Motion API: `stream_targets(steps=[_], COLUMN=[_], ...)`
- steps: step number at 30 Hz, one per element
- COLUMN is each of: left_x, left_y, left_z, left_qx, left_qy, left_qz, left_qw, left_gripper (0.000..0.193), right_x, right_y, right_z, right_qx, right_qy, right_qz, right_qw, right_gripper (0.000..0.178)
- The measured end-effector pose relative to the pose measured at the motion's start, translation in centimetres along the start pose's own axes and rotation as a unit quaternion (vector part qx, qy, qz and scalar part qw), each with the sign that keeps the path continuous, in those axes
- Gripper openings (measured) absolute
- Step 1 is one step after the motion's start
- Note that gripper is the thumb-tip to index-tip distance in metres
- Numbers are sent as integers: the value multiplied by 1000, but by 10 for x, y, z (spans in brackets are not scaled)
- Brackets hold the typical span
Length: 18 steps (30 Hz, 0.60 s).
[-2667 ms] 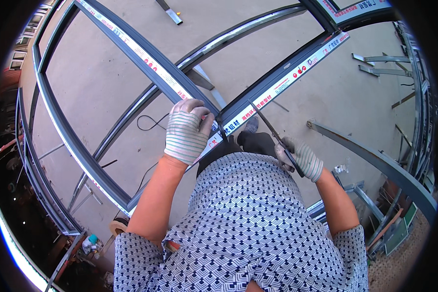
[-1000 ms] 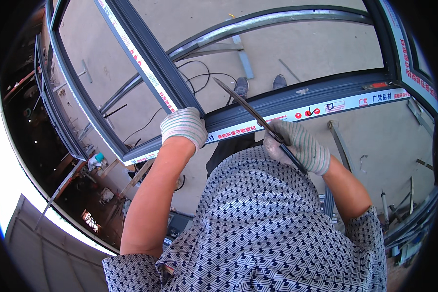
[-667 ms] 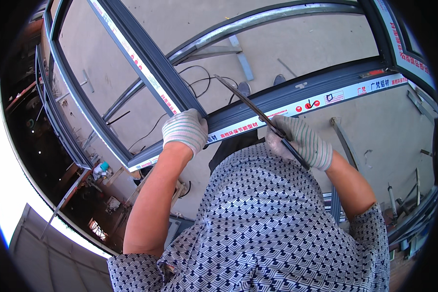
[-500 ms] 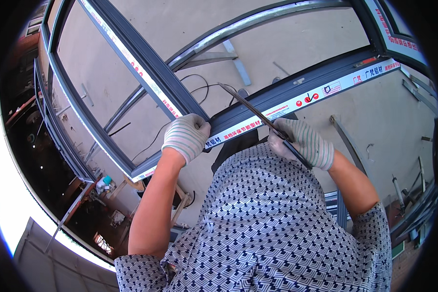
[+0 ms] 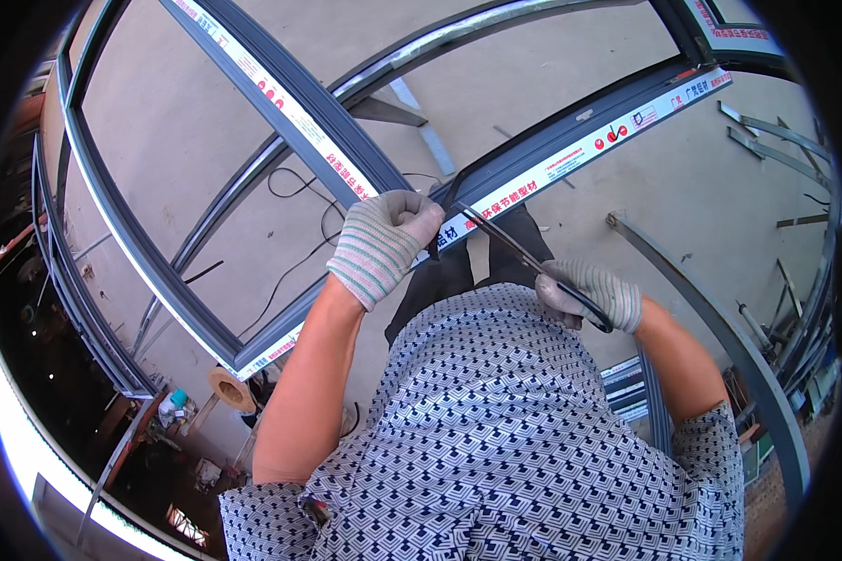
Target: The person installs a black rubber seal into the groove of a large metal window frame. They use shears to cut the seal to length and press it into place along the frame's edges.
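Observation:
My left hand (image 5: 388,241), in a striped knit glove, pinches a black rubber strip (image 5: 454,185) at the corner of a dark grey window frame (image 5: 533,150). The strip runs on along the frame's inner edge and a short end hangs below my fingers. In my gloved right hand (image 5: 589,292), closed round the handles, is a pair of scissors (image 5: 510,238). The blades point up and left, their tips beside the strip, close to my left fingertips. Whether the blades touch the strip, I cannot tell.
A grey frame bar (image 5: 299,112) with printed film slants away at upper left. Curved metal supports (image 5: 412,58) lie under the frame. A long metal bar (image 5: 720,327) stands at right, with metal offcuts (image 5: 795,140) beyond. A tape roll (image 5: 231,389) and a black cable (image 5: 285,266) lie at left.
The scissors have swung left, so their tips now sit by my left hand. My left hand has moved slightly up and right, and the black strip now shows lifted at the corner.

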<state>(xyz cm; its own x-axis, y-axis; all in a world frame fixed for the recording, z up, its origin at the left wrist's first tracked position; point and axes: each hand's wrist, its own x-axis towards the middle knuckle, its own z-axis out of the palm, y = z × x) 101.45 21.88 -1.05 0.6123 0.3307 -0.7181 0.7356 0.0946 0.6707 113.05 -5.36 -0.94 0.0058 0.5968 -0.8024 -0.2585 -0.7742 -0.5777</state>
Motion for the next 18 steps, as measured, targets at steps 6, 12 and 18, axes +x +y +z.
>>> stream_targets(steps=[6, 12, 18], left_x=[1, -1, -2], left_y=[-4, -9, -16], left_z=[0, 1, 3], left_qx=[5, -13, 25], left_qy=[-2, 1, -4], left_qz=[17, 26, 52], left_qw=[1000, 1000, 998], left_gripper=[27, 31, 33], right_x=[17, 25, 20], right_y=[-5, -1, -8], right_z=[27, 41, 37], right_qx=[68, 99, 54], right_qy=[19, 32, 31], right_qz=[-54, -61, -54], right_qw=[996, 993, 997], right_gripper=[60, 58, 48])
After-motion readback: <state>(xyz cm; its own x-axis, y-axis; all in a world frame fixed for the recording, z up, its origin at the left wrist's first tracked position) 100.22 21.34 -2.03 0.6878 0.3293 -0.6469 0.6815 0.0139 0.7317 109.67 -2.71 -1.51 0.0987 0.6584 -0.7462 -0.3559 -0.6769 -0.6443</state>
